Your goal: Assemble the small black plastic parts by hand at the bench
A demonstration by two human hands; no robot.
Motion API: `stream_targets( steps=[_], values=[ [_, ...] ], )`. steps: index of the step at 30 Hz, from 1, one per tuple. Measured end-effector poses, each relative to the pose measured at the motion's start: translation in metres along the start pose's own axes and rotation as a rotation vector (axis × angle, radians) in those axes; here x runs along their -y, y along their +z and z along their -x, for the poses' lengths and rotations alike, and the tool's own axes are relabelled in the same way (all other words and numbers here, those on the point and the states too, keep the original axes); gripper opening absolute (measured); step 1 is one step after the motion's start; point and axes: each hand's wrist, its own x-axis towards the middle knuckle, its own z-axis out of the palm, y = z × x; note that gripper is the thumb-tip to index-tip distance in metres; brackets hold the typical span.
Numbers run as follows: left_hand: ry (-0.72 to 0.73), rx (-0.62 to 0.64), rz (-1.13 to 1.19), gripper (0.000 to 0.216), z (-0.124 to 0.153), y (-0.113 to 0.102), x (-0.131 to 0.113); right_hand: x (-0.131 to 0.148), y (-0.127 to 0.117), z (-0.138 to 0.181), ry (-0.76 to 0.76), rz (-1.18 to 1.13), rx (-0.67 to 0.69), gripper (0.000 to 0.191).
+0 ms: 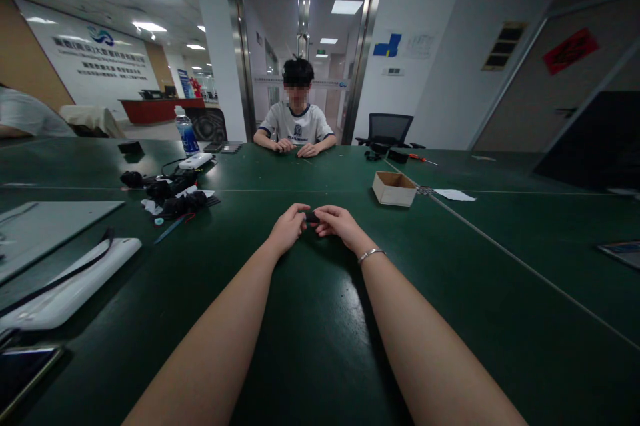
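R hand [341, 222] is pinching a small black bit [313, 217] btwn thumb and fingers. L hand [289, 229] is sitting narrow at the bit's other end, fingertips close — can't tell if it's truly gripping. The bit is lying btwn the two sets of fingertips, mid-worktop [310, 306], low over the surface; fingers are hiding most of it.

Handling, at a guess: prob. light, prob. stiff, maybe plastic; small enough to slip, so fingertip hold at both ends, w/ no hard squeeze in case it's fragile. Finish is too small to judge.

A bracelet [371, 255] is circling the R wrist. To the R, farther out, an open box [395, 197] is standing near some paper [455, 195]. To the L, blue tweezers [169, 230] are lying by a heap of black gear [175, 189], w/ a white pack [196, 161] just behind and a bottle [187, 133] standing beyond. Nearer on the L, a long white unit [83, 289] and a phone [25, 376] are resting.

Opp. — another person [295, 121] is sitting, own forearms resting on the far edge.
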Motion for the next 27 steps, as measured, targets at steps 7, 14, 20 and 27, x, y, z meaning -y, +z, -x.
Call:
stream_targets(
  steps=[7, 14, 20, 27],
  values=[
    [0.024, 0.026, 0.085, 0.033, 0.0028, 0.0008, -0.0069, 0.0001, 0.0013, -0.0014, -0.014, 0.053, 0.037, 0.015],
    [0.046, 0.053, 0.115, 0.033, 0.003, 0.001, -0.0057, -0.0002, 0.0, -0.0016, -0.039, 0.02, 0.022, 0.021],
    [0.083, 0.049, 0.093, 0.032, 0.0027, 0.0005, -0.0049, -0.0021, 0.0, -0.0031, -0.104, 0.071, 0.03, 0.035],
    [0.077, 0.055, 0.084, 0.033, 0.0007, 0.0002, -0.0021, -0.0025, 0.0009, -0.0034, -0.097, 0.13, 0.021, 0.039]
  ],
)
